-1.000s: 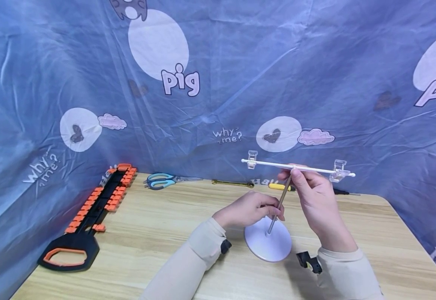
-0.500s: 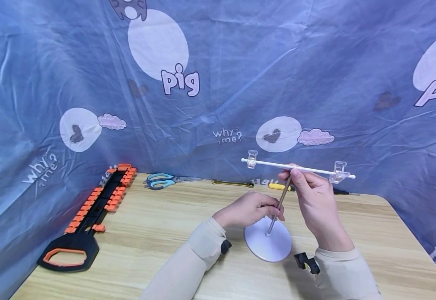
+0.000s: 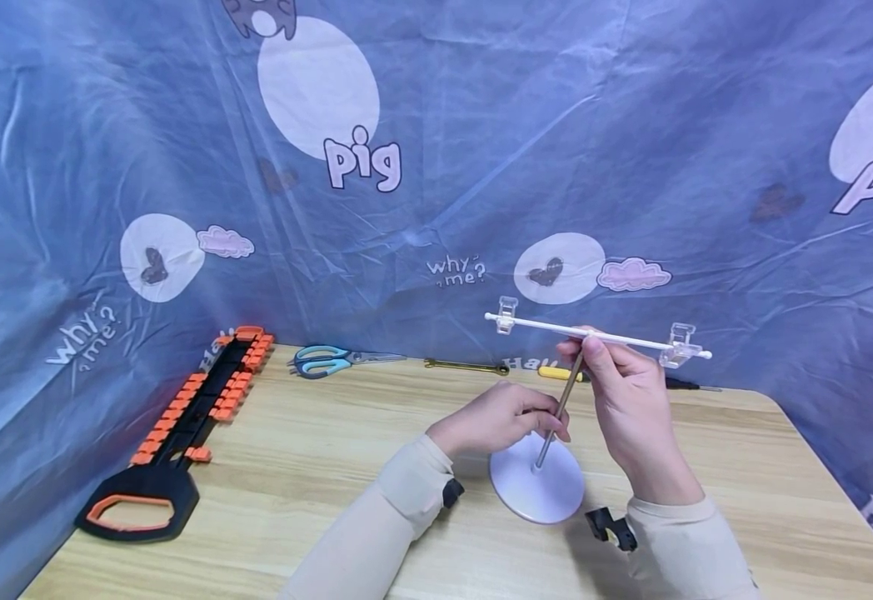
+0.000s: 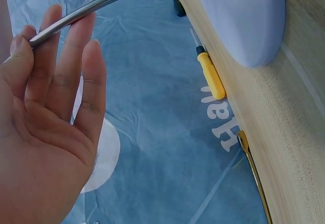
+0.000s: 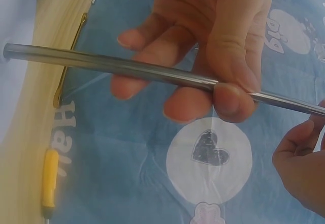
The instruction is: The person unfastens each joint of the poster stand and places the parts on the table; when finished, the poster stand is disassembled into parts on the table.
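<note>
A small stand has a white round base [image 3: 537, 492], a thin metal rod [image 3: 567, 392] and a white crossbar [image 3: 556, 329] with clear plastic clips near both ends. The rod leans to the right as it rises from the base. Lower on the rod, my left hand [image 3: 500, 417] pinches it between thumb and fingers, and the left wrist view shows this left hand [image 4: 56, 117] with its other fingers spread along the rod. At the joint of rod and crossbar, my right hand [image 3: 635, 400] grips with thumb and fingers; the right wrist view catches only part of this right hand [image 5: 307, 168].
On the wooden table [image 3: 316, 483], a black rack with orange clips [image 3: 189, 417] lies at the left. Blue-handled scissors [image 3: 331, 360], a wrench [image 3: 466, 367] and a yellow-handled screwdriver [image 3: 560, 374] line the back edge. Behind hangs a blue printed cloth [image 3: 436, 167].
My right wrist has shifted slightly left, while its fingers stay at the top of the rod. The left hand and the base look unchanged.
</note>
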`<state>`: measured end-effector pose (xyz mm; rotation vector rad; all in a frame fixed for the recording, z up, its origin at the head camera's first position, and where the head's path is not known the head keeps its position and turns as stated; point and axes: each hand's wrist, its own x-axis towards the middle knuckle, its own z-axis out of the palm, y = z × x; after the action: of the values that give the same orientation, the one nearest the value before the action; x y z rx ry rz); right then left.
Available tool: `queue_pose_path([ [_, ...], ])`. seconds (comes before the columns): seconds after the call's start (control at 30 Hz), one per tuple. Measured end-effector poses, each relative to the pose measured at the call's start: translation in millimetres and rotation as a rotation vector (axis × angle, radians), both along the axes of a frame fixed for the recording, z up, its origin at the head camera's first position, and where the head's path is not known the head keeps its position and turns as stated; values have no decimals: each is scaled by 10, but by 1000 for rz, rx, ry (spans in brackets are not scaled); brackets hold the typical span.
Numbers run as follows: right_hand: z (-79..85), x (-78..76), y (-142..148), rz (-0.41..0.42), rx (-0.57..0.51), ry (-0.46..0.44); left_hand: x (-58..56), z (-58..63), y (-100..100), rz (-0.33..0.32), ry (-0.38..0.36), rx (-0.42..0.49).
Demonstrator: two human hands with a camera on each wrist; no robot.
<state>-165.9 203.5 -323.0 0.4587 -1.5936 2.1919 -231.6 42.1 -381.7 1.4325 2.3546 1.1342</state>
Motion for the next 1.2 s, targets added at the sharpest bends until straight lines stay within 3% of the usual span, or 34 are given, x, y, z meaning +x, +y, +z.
queue_pose_path([
  [0.2,4,-1,-16,2,-24,8,8,-10,-2,4,-19,17],
  [0.53,80,24,56,18,-189,132,18,-15,5,6,-68,19],
  [0.8,104,7,154,-10,-215,116,17,-28,-10,-1,-76,-10],
  [1.2,90,-63,271,-132,-227,16,18,-34,-10,4,-99,1],
])
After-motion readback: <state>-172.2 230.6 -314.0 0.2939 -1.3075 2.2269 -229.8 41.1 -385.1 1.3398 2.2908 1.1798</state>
